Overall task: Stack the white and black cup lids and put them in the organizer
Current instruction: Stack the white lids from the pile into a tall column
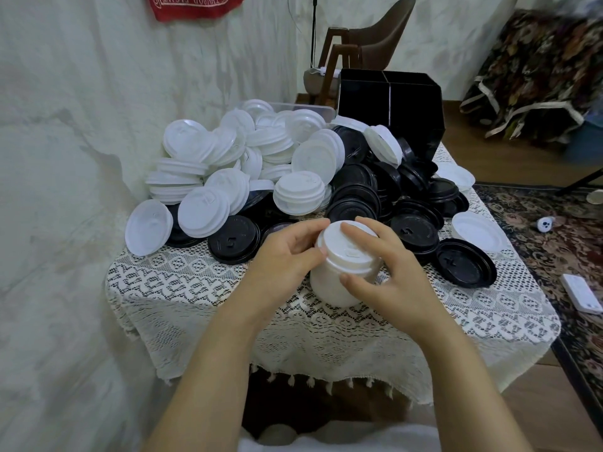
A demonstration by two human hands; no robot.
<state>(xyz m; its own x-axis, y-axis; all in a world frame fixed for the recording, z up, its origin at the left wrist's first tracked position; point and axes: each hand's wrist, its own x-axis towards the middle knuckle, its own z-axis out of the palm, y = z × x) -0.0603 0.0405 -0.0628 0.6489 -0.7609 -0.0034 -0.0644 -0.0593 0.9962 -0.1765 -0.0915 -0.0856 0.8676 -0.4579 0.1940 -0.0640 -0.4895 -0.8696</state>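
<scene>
The desk (195,288), draped in a lace cloth (359,347) whose fringed hem hangs over the near edge, carries everything, and its only open room is the bare band of lace between the grip and that near edge, widening to the left of the grip. Beyond the grip and to its left rises the heap of white lids (248,158), spilling close to the desk's left edge. Beyond and to the right lies the heap of black lids (368,190), touching the white heap and reaching the right edge. Farther beyond the grip on the right, the black organizer (388,102) stands at the desk's far corner behind the black heap, with a partition splitting its open top. Both hands hold a stack of white lids (342,265), whose lower end meets the lace. The left hand (287,252) curls round the stack's left side with its thumb at the upper rim. The right hand (388,269) lays its fingers over the top lid and presses its thumb into the side. So the grip is closed snugly on the stack from both sides. Just right of the grip a single black lid (465,261) leans near the desk's right edge, and a loose white lid (476,231) sits just beyond it.
</scene>
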